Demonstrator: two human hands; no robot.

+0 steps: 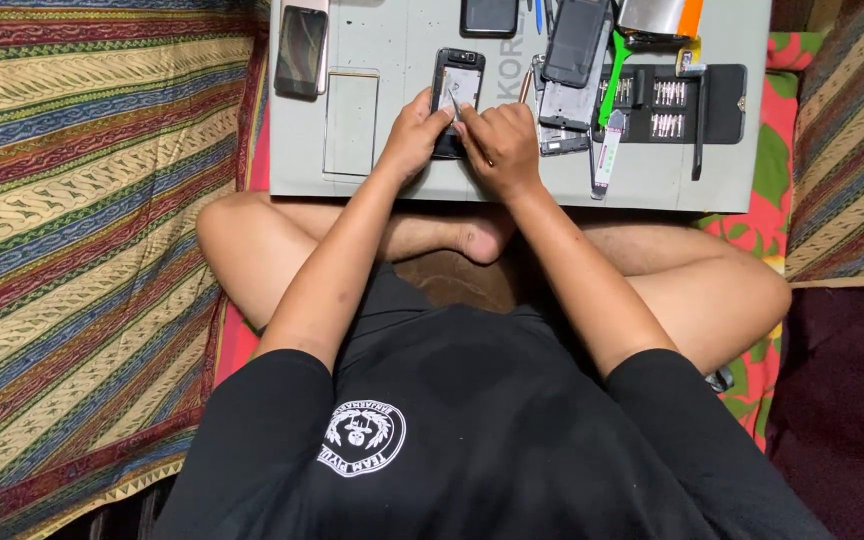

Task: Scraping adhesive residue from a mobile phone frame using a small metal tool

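Now the opened phone [457, 85] lies between left hand [414, 135] and right hand [500, 148].

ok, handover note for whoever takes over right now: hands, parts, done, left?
Left hand: steadies the opened phone at its lower left edge.
Right hand: pinches a thin tool with its tip inside the phone.
Parts: phone lies on the grey mat; another phone at the mat's left; loose phone parts and a black bit case on the right.
Done: phone's back is off, insides exposed.
Left: phone not yet closed; parts lie loose.
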